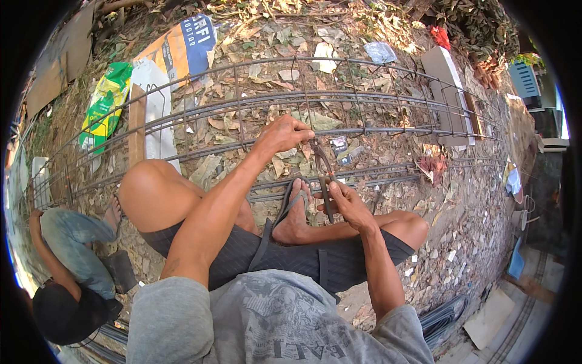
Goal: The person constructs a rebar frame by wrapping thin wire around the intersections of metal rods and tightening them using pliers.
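Observation:
A long cage of steel reinforcing bars (pixel 388 131) runs across in front of me, its lengthwise rods joined by square stirrups. My left hand (pixel 284 133) is closed on the near upper bar, thumb and forefinger pinched where a stirrup crosses it. Any tie wire there is too small to make out. In my right hand (pixel 350 205) is a pair of pincers (pixel 321 159), held by its dark handles. Its jaws point up at the crossing, just beside my left fingertips. My sandalled foot (pixel 294 218) rests below, close to the lower bars.
Boards (pixel 138 124) prop the cage at left, and a white block (pixel 445 91) supports it at right. Behind lie a green-yellow sack (pixel 106 109) and an orange-blue sack (pixel 182 51). Another person (pixel 73 261) crouches at lower left. Dry leaves cover the ground; coiled wire (pixel 445 315) lies at lower right.

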Demonstrator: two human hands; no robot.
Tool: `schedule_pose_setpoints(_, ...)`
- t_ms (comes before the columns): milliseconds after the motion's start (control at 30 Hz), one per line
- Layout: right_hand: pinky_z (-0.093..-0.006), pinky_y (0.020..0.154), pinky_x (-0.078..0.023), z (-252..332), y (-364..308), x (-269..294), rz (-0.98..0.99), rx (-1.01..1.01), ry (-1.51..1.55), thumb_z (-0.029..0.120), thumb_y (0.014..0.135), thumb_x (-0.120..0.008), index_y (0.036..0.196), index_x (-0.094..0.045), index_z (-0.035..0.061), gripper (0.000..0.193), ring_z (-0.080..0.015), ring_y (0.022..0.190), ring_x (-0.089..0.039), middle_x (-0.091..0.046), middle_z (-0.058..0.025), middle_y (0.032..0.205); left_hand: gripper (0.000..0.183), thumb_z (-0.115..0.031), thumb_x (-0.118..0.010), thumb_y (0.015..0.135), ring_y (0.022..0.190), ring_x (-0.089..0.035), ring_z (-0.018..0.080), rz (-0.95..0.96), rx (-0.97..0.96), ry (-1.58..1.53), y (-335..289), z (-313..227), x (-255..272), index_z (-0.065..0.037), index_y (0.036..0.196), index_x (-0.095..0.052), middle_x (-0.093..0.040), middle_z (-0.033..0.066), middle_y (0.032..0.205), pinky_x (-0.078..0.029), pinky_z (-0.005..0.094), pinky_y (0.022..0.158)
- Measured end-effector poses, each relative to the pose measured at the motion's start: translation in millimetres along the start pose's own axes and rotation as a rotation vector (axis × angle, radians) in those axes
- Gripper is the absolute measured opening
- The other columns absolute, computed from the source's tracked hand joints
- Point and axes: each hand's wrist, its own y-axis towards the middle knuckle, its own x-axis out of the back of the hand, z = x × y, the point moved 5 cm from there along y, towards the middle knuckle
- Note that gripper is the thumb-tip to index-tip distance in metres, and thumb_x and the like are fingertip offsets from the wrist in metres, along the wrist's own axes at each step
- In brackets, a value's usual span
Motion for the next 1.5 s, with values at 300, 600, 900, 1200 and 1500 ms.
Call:
schedule_pose_setpoints(300, -0.0289, 0.054, -0.052, 22.1, -3.7, -2.4, 0.015, -0.098, 0.150, 0.049, 0.110, -0.046, 0.148, -0.047, 0.0067, 0.057, -0.0140, 0.065, -0.062, -0.064, -0.0058, 0.085, 0.031, -0.043, -0.072, 0.090, 0.074, -0.072, 0.0209, 0.005, -0.039, -0.002, 0.3, -1.4, 4.2, -0.015, 0.099, -0.083, -0.077, 0.0061, 0.079, -0.055, 0.0386, 0.073)
schedule_pose_setpoints(600, -0.0313, 0.053, -0.053, 29.3, -10.1, -9.3, -0.047, 0.121, -0.115, 0.035, 0.089, -0.077, 0.143, -0.046, -0.0013, 0.072, -0.0205, 0.059, -0.063, -0.065, -0.0112, 0.090, 0.032, -0.037, -0.073, 0.090, 0.071, -0.066, 0.0172, 0.044, -0.039, -0.024, 2.4, -1.4, 3.7, -0.011, 0.105, -0.081, -0.076, 0.0077, 0.080, -0.052, 0.0363, 0.071)
schedule_pose_setpoints(900, -0.0465, 0.064, -0.053, 49.5, -5.7, 13.8, -0.442, 0.305, -1.093, 0.035, 0.100, -0.067, 0.124, -0.059, 0.0006, 0.043, -0.0402, 0.074, -0.068, -0.068, -0.0216, 0.088, 0.042, -0.027, -0.072, 0.086, 0.084, -0.072, 0.0187, 0.033, -0.145, 0.039, 3.3, 4.5, 0.5, -0.006, 0.122, -0.075, -0.079, 0.0162, 0.102, -0.055, 0.0349, 0.082)
schedule_pose_setpoints(1200, -0.0326, 0.065, -0.057, 33.4, -7.7, -0.3, 0.018, -0.190, -0.040, 0.044, 0.109, -0.052, 0.150, -0.051, 0.0121, 0.052, -0.0192, 0.080, -0.071, -0.073, -0.0104, 0.102, 0.044, -0.028, -0.072, 0.089, 0.084, -0.073, 0.0213, 0.047, -0.059, -0.015, -2.4, 5.3, -0.9, -0.006, 0.127, -0.073, -0.078, 0.0162, 0.096, -0.055, 0.0373, 0.080)
schedule_pose_setpoints(1500, -0.0333, 0.066, -0.057, 46.7, -11.6, 2.8, 0.038, -0.260, -0.177, 0.043, 0.110, -0.048, 0.152, -0.050, 0.0170, 0.050, -0.0167, 0.081, -0.069, -0.071, -0.0078, 0.100, 0.046, -0.030, -0.071, 0.089, 0.098, -0.075, 0.0273, 0.039, 0.058, 0.047, -1.2, 4.6, -2.0, -0.004, 0.126, -0.072, -0.077, 0.0214, 0.109, -0.056, 0.0390, 0.088)
